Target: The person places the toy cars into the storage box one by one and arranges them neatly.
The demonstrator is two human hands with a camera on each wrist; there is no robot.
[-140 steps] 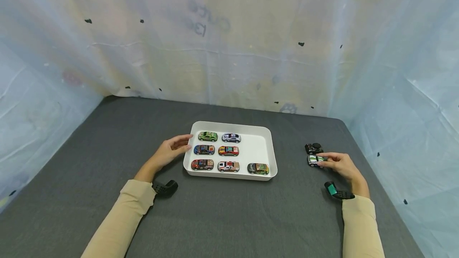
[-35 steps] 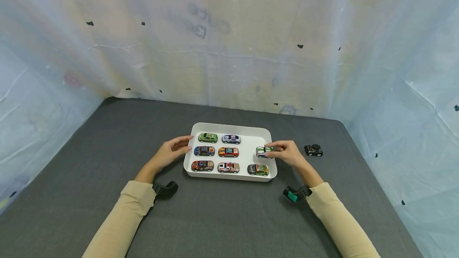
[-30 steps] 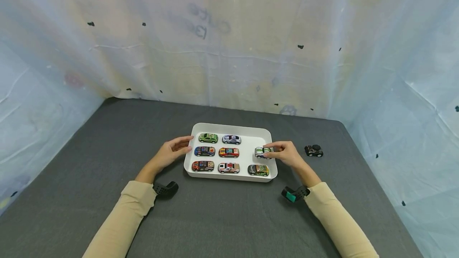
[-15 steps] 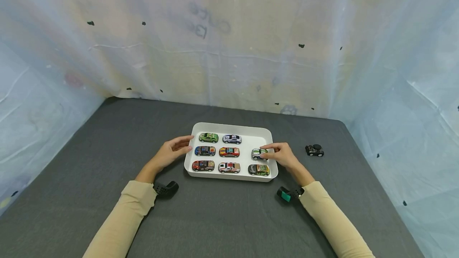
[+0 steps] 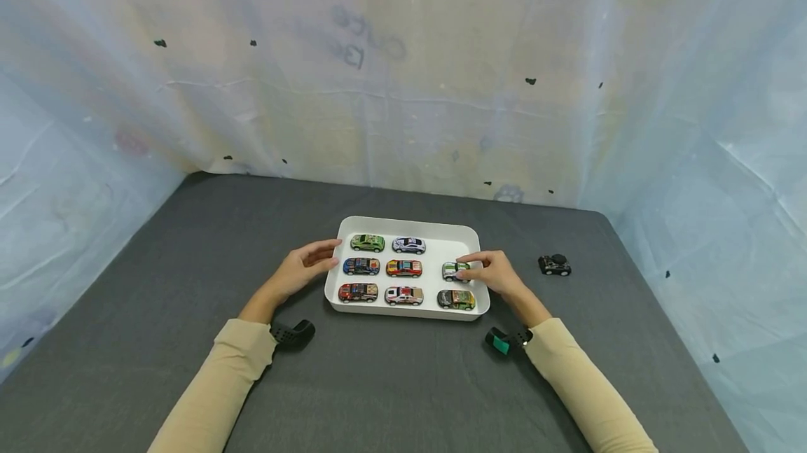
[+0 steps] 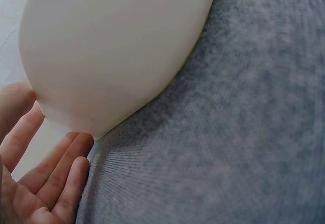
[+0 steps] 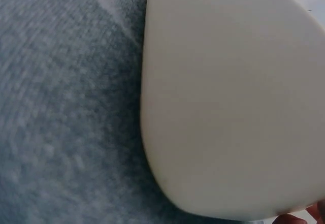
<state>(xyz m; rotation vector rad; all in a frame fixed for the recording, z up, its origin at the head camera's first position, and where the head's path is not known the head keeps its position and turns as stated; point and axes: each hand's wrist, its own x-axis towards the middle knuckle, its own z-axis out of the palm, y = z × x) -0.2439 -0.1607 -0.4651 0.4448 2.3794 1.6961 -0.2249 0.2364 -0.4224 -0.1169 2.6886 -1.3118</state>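
Note:
The white tray (image 5: pixel 449 240) lies on the grey cloth with several small toy cars in it. My left hand (image 5: pixel 298 271) touches the tray's left end; in the left wrist view its fingers (image 6: pixel 57 169) lie fairly straight against the white wall. At the tray's right side, my right hand (image 5: pixel 498 274) pinches a white-and-green toy car (image 5: pixel 450 271) between thumb and forefinger, just behind a green-and-orange toy car (image 5: pixel 456 300). The right wrist view mostly shows the tray's outer wall (image 7: pixel 228 107); only fingertips (image 7: pixel 290 219) appear at its lower corner.
A black toy car (image 5: pixel 555 265) stands on the cloth right of the tray. Inside the tray, a green car (image 5: pixel 368 243) and a white-and-purple car (image 5: pixel 409 246) form the back row. A pale sheet (image 5: pixel 403 89) hangs behind the table (image 5: pixel 403 383).
My right hand picked up the white-and-green toy car from beside the black one and carried it left into the tray, then slightly further left. The left hand stayed at the tray's end.

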